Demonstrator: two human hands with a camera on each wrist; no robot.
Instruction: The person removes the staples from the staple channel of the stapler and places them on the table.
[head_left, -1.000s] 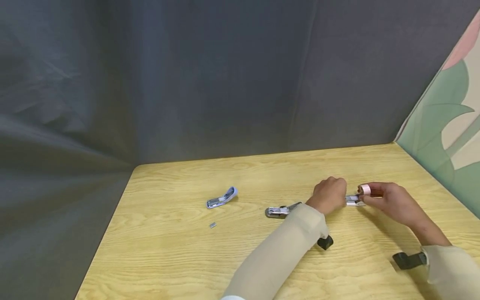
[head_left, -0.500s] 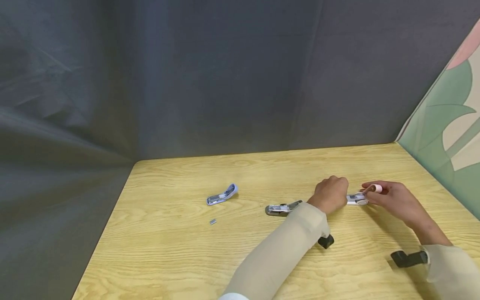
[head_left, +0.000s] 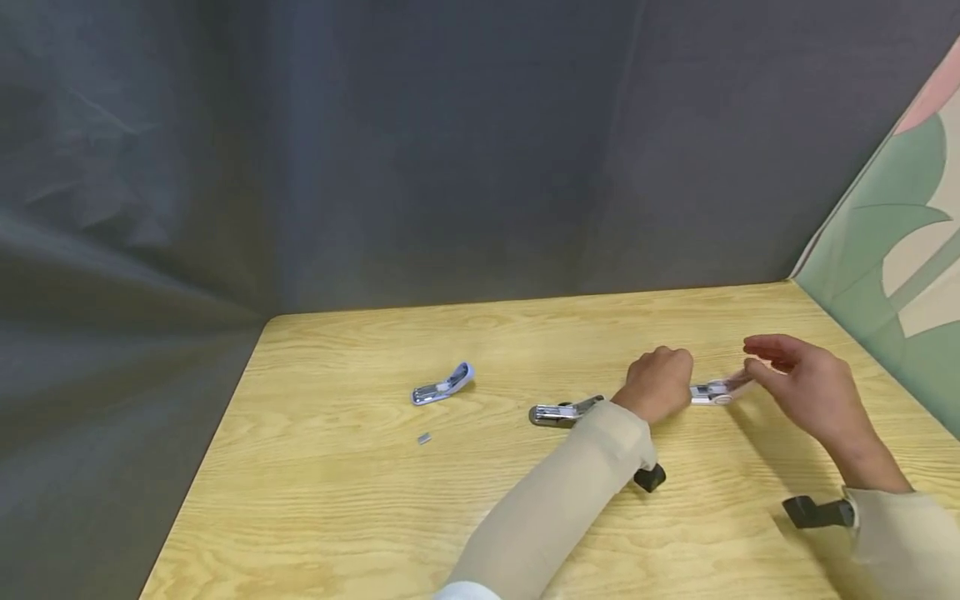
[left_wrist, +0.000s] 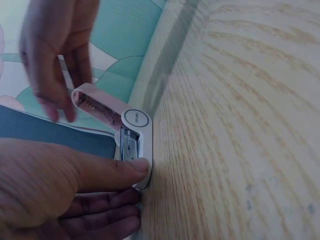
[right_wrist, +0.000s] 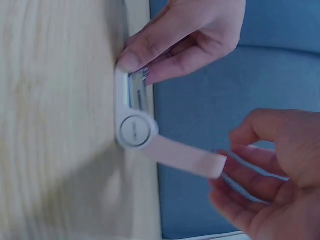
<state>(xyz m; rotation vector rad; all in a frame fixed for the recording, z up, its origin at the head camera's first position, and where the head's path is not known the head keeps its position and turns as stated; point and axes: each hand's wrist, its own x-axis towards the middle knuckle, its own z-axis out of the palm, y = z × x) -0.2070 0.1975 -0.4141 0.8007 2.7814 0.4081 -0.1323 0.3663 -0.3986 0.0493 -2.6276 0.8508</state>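
On the left of the surface [head_left: 315,467] lie a blue stapler part [head_left: 443,386] and a small staple strip [head_left: 423,438], both untouched. Nearer the middle sits a metal stapler body [head_left: 558,412], beside my left wrist. My left hand [head_left: 660,385] pinches the base of the white stapler [head_left: 716,392] flat on the surface, its pink top arm swung open. My right hand [head_left: 806,383] hovers just beside that arm, fingers loose, holding nothing. I judge the stapler opened, loading not yet done.

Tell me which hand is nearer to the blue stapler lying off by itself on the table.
Left. The left hand holds the pink stapler to the right of the blue stapler; the right hand hovers farther right, beyond the pink stapler's raised lid.
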